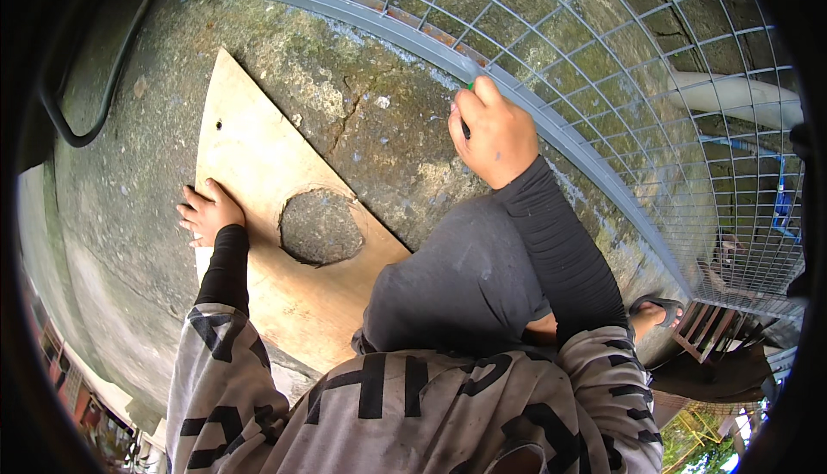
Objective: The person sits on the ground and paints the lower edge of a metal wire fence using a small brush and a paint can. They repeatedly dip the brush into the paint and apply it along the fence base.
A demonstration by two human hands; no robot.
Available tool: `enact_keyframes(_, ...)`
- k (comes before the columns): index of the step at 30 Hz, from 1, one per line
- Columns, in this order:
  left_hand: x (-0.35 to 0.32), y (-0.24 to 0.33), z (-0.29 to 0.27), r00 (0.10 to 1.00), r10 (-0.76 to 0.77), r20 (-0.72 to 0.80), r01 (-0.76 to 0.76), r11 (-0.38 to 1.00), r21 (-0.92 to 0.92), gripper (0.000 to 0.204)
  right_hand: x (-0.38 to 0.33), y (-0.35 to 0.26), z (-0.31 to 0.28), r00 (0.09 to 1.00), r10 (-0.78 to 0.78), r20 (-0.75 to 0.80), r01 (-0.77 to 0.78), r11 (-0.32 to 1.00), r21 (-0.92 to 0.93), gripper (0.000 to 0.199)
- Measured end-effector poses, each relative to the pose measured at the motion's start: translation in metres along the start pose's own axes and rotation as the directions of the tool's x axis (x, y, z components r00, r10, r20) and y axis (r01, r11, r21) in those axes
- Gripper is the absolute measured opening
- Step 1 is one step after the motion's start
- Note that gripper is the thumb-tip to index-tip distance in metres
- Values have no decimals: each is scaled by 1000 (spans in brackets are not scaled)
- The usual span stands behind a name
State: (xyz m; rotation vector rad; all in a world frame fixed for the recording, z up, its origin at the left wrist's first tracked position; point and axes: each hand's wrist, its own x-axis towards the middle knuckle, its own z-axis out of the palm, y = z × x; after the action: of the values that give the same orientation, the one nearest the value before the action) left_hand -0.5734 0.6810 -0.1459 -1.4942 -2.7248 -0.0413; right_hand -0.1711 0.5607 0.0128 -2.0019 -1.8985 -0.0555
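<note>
A pale plywood sheet (pixel 250 155) lies on the concrete, with a pointed far end, a small hole near the tip and a ragged round cutout. Flat on its left edge rests my left hand (pixel 213 214), fingers spread, holding nothing. My right hand (pixel 494 134) is closed around a slim dark-handled tool (pixel 467 130) with a bit of green showing above the fingers. Its working end is mostly hidden, so I cannot tell its kind. That hand is beside the grey metal frame (pixel 405 22) of a wire mesh panel (pixel 568 52).
My bent knee (pixel 439 276) covers part of the plywood's right side. Stained, cracked concrete (pixel 388 130) spreads around it. A dark bent tube (pixel 82 140) stands at the far left. Beyond the mesh are a pale pipe (pixel 741 99) and a blue pipe (pixel 782 194).
</note>
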Motion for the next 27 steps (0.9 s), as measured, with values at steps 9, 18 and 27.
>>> enact_keyframes(9,1,-2,-1,1000,-2,14,2,1000,-4,68,6,-8,3,999,-41,-11,42,998,42,11)
enact_keyframes(18,-1,2,-4,1000,-6,21,6,1000,3,68,10,1,16,957,-212,-198,251,947,200,10)
enact_keyframes(27,-1,0,-4,1000,-2,20,2,1000,-7,68,-2,-10,-3,989,91,117,-84,994,-63,13)
